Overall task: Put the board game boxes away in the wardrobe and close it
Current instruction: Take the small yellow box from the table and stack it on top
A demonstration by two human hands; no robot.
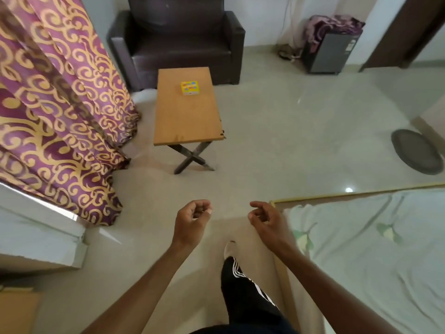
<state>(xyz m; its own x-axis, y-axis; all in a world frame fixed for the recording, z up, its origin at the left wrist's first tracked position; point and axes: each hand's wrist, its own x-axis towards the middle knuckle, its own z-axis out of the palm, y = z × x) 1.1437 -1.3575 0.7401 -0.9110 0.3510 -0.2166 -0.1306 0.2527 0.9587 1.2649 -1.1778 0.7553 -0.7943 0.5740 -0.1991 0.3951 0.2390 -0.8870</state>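
A small yellow board game box (189, 88) with coloured spots lies on the far half of a wooden folding table (187, 116). Both of my arms reach forward over the floor, well short of the table. My left hand (192, 221) hangs with its fingers loosely curled and holds nothing. My right hand (265, 219) is likewise loosely curled and holds nothing. No wardrobe is in view.
A dark armchair (178, 37) stands behind the table. A purple and gold curtain (57, 112) hangs on the left. A bed with a pale sheet (373, 249) fills the right foreground. A small dark cabinet (330, 51) with a blanket on it and a round mat (416, 151) lie farther right.
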